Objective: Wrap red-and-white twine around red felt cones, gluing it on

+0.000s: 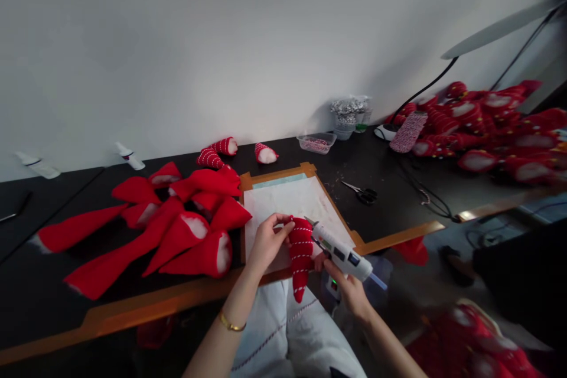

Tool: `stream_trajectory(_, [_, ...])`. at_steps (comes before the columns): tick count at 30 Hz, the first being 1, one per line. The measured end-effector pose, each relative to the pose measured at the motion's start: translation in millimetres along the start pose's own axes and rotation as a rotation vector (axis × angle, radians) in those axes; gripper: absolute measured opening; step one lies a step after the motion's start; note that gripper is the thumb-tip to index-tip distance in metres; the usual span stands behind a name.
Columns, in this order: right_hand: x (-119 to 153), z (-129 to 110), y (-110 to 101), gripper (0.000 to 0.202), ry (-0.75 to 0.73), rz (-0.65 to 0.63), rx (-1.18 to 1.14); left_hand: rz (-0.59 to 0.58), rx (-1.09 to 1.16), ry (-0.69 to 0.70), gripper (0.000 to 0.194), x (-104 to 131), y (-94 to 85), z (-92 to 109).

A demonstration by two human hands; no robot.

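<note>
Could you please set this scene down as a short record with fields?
Left hand: pinching the wide upper end of the twine-striped red cone
Right hand: gripping the glue gun, nozzle near the cone's upper edge
Glue stick: protruding from the gun's rear
Left of the white paper: stuffed plain red cones
Right of the paper: black-handled scissors

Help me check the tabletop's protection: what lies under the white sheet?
A pale blue layer shows past the far edge of the white sheet. How far it extends beneath, and anything else there, is covered.
</note>
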State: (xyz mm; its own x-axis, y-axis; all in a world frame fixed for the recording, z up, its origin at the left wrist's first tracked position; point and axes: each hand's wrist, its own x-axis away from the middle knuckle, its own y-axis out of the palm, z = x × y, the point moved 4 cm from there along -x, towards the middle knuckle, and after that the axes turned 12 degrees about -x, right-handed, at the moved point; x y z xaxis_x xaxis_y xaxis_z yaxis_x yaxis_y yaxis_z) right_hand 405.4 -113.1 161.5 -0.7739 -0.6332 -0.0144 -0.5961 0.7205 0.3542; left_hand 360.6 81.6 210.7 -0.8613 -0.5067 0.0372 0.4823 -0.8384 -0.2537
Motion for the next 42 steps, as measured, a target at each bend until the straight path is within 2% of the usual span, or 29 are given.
stream_trajectory(3, [3.1,1.0,-2.3,0.044,0.025,-0.011,0.038,0.016,0.015,-0.056,0.037,-0.2,0.6,-4.9])
stream_trajectory(7, [3.4,-3.0,0.9,0.036,0.007,-0.076,0.021,-0.022,0.006,-0.083,0.037,-1.8,4.3,-4.0])
stream_trajectory(11, [0.8,-1.3,-3.7,0.037,-0.015,-0.016,-0.005,-0.040,0.016,-0.078,0.035,-3.9,8.0,3.3])
stream_trajectory(14, [0.1,1.6,-6.2,0.037,0.017,-0.022,-0.003,-0.068,0.036,-0.069,0.036,-4.6,10.3,7.5])
stream_trajectory(25, [0.3,10.1,-9.9,0.039,0.015,0.099,-0.075,-0.101,0.117,-0.114,0.038,-5.1,11.8,9.9])
stream_trajectory(32, [-3.2,3.7,-7.6,0.037,-0.030,0.073,0.006,-0.094,0.142,-0.133,0.037,-3.2,10.3,11.6])
stream_trajectory(38, [-2.5,0.5,-8.6,0.043,-0.005,0.102,0.038,-0.098,0.149,-0.132,0.034,-3.1,10.3,12.3])
stream_trajectory(42, [-2.6,-0.7,-8.2,0.041,-0.002,0.073,0.074,-0.097,0.152,-0.133,0.034,-3.9,9.8,11.9])
